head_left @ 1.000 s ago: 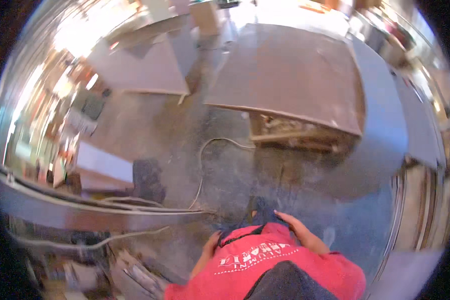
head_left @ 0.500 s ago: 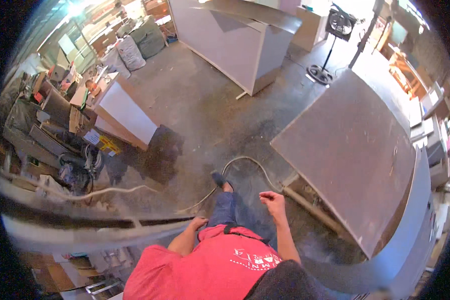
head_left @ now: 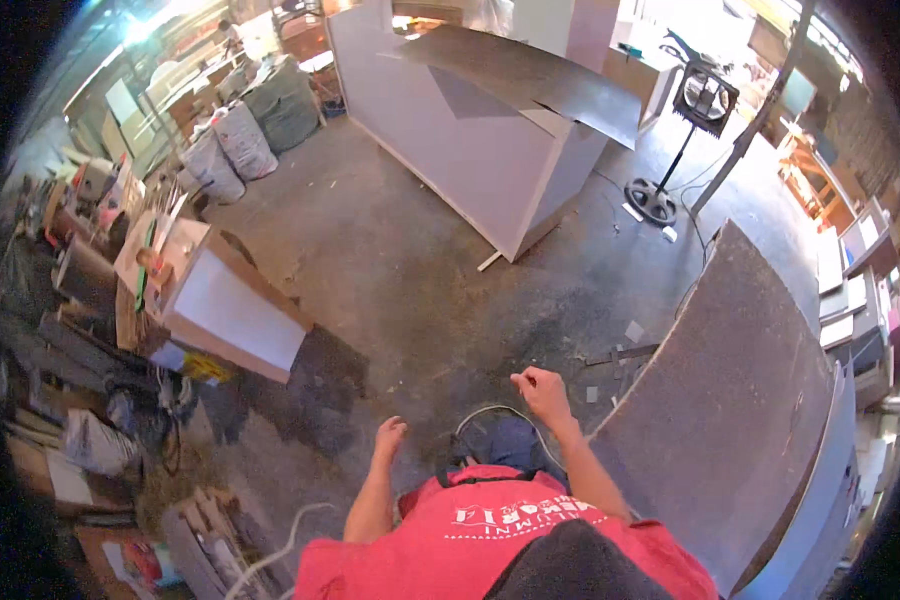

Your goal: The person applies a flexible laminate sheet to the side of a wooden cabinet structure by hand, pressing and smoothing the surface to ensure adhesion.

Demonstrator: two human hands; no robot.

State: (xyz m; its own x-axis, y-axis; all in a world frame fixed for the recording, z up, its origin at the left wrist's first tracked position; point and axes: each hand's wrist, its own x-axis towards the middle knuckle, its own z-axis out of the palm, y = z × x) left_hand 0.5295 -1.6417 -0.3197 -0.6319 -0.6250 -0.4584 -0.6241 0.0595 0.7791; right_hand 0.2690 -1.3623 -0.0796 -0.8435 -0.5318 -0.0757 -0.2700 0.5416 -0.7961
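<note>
A broad brown flat board [head_left: 720, 410] takes up my right side, its long axis seeming to run from beside my body out ahead to a far corner; the near end is hidden behind my arm and shirt. Ahead and to the left of the board stands a long lavender-grey box-shaped counter [head_left: 450, 150] with a dark glossy sheet [head_left: 515, 80] over its top. Well left of the board, across the floor, sits a wooden cabinet with a white face [head_left: 235, 310]. Beyond the board's far corner is a black round fan on a stand [head_left: 705, 102]. Left of the board's near part, a thin cream hose [head_left: 497, 407] arcs near my legs.

My right hand [head_left: 543, 393] is the nearer one: the board lies to its right, with floor showing between. Its fingers are drawn in, with nothing visible in them; how tightly they close I cannot tell. My left hand [head_left: 392, 435], farther from the board, hangs with fingers loosely bent and apart, apparently empty.
</note>
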